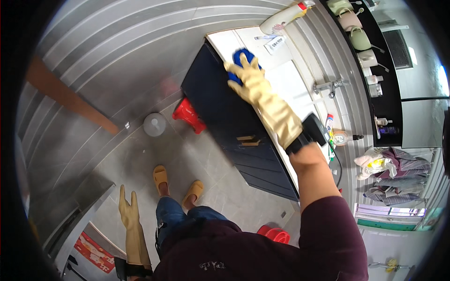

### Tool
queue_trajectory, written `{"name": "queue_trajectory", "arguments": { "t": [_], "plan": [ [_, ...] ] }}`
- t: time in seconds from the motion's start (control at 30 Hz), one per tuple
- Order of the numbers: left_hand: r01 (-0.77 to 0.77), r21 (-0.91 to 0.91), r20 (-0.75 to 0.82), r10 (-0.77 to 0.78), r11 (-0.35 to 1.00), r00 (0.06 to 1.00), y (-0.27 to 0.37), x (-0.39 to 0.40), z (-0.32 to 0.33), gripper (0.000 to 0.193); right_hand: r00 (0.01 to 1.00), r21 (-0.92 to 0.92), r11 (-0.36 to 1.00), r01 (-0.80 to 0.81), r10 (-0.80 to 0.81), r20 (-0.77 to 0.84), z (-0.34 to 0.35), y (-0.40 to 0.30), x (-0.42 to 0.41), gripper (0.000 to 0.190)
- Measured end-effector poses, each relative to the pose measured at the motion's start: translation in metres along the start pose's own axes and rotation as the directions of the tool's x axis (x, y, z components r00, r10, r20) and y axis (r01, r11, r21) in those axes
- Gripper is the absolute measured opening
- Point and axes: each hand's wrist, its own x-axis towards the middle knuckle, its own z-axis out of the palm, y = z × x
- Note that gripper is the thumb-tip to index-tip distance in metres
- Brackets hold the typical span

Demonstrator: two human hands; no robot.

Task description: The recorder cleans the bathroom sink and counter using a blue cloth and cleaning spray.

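My right hand, in a cream rubber glove, presses a bunched blue cloth onto the white countertop near its front edge. The fingers are spread over the cloth and hide part of it. Beside them is a white washbasin with a metal faucet. A tube bearing writing and a toothbrush lie behind the cloth. My left hand, gloved alike, hangs low over the floor at the left. Its fingers are apart and nothing is in them.
A white bottle stands in the counter's far corner. Below is a dark blue cabinet with a red plastic object beside it. Mugs line a black shelf. Towels hang at right. A red basket sits low.
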Motion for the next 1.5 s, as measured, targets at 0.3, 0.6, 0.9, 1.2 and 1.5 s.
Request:
{"name": "queue_trajectory", "arguments": {
  "t": [0.3,0.6,0.9,1.2,1.5],
  "plan": [
    [-0.011,-0.105,0.046,0.016,0.994,0.999,0.005,-0.049,0.062,0.061,0.974,-0.249,0.965,-0.086,0.134,0.182,-0.004,0.041,-0.338,0.056],
    [-0.087,-0.079,0.125,0.096,0.993,0.987,0.011,-0.086,0.092,0.06,0.965,0.083,0.968,-0.235,0.242,-0.097,0.0,0.051,-0.271,0.067],
    [-0.24,0.116,0.232,0.209,0.964,0.95,0.061,-0.086,0.103,0.06,0.881,0.177,0.905,-0.387,0.419,-0.218,0.023,0.11,-0.436,0.056],
    [-0.218,0.124,0.147,0.199,0.968,0.969,0.035,-0.104,0.091,0.059,0.646,0.568,0.648,-0.507,0.722,-0.248,0.002,0.135,-0.498,0.063],
    [-0.055,0.126,0.071,0.046,0.991,0.996,0.002,-0.16,0.088,0.062,0.875,0.248,0.925,-0.287,0.359,-0.324,0.037,0.181,-0.343,0.051]
  ]
}}
